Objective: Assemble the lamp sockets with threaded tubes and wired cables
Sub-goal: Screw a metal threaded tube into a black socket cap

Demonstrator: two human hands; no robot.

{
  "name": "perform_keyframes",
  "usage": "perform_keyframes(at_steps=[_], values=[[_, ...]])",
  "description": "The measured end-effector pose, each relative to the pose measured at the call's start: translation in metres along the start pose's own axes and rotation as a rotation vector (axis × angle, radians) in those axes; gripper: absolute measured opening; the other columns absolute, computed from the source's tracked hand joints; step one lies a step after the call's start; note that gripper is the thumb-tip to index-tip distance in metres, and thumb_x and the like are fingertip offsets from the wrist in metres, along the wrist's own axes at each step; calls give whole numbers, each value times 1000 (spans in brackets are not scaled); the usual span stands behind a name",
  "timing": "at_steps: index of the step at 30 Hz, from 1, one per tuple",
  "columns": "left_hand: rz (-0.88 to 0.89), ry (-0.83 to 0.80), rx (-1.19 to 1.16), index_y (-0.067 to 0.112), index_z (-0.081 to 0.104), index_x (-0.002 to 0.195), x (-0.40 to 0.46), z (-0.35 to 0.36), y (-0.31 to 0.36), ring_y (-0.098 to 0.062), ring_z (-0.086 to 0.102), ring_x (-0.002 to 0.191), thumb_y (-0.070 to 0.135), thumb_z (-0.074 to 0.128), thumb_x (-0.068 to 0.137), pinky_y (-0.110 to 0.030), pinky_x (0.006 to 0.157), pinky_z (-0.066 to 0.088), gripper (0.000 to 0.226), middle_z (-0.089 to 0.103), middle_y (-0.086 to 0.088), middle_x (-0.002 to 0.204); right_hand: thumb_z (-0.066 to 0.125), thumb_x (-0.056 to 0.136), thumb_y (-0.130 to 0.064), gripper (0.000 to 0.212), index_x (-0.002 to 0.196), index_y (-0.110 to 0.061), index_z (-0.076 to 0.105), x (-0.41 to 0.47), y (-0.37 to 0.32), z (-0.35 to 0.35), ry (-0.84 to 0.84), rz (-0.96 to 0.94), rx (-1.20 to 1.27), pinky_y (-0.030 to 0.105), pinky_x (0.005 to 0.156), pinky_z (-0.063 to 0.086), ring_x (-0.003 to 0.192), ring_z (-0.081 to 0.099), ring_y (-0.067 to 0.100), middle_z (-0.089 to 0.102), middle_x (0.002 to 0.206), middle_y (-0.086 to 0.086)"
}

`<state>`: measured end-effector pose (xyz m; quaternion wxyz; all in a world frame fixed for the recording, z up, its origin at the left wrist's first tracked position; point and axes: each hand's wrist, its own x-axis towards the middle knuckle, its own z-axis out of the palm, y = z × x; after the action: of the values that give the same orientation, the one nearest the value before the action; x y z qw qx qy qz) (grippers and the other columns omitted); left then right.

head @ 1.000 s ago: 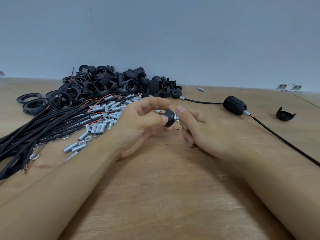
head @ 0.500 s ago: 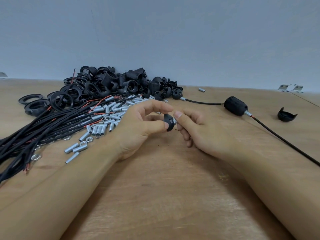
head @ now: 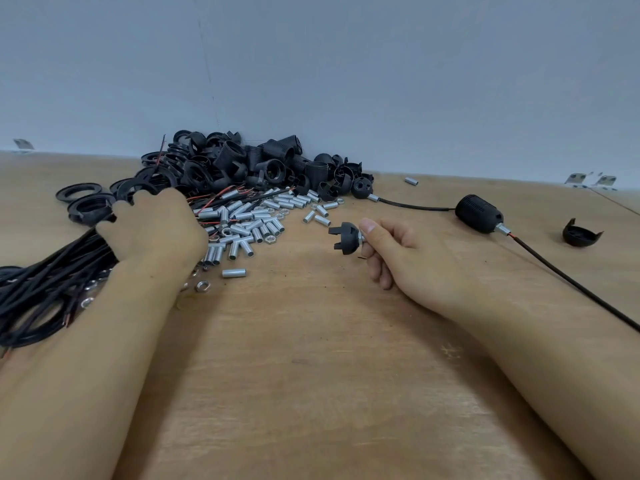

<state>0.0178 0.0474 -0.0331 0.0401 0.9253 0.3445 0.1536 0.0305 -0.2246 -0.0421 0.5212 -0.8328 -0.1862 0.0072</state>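
My right hand (head: 398, 251) pinches the metal tube end of a black socket cap (head: 344, 238), held just above the wooden table (head: 311, 375). My left hand (head: 156, 226) lies palm down over the bundle of black wired cables (head: 48, 285) at the left, fingers curled onto the cables; whether it grips one is hidden. Several silver threaded tubes (head: 256, 220) and nuts lie scattered between the hands. A pile of black socket parts (head: 249, 164) sits at the back by the wall.
An assembled black socket (head: 479, 213) with its cable (head: 571, 282) lies at the right, running toward the right edge. A loose black cap (head: 580, 233) sits further right. Black rings (head: 79, 195) lie at the far left. A single tube (head: 411, 181) lies near the wall.
My left hand has let go of the socket cap and moved left onto the cable bundle. My right hand alone now holds the cap with its tube.
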Motion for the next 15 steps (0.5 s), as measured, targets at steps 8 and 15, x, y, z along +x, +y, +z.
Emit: perform_keyframes(at_steps=[8, 15], values=[[-54, -20, -91, -3, 60, 106, 0, -3, -1, -51, 50, 115, 7, 63, 80, -57, 99, 43, 29, 57, -31, 119, 46, 100, -44, 38, 73, -21, 60, -1, 1, -1, -6, 8, -9, 12, 46, 41, 44, 52, 4, 60, 53, -6], [-19, -49, -68, 2, 52, 92, 0, -6, -4, -48, 52, 111, 5, 62, 83, -49, 84, 44, 14, 59, -29, 113, 45, 100, -45, 40, 74, -19, 60, -1, 1, -2, -9, 17, -13, 13, 47, 41, 45, 53, 5, 61, 53, -4]])
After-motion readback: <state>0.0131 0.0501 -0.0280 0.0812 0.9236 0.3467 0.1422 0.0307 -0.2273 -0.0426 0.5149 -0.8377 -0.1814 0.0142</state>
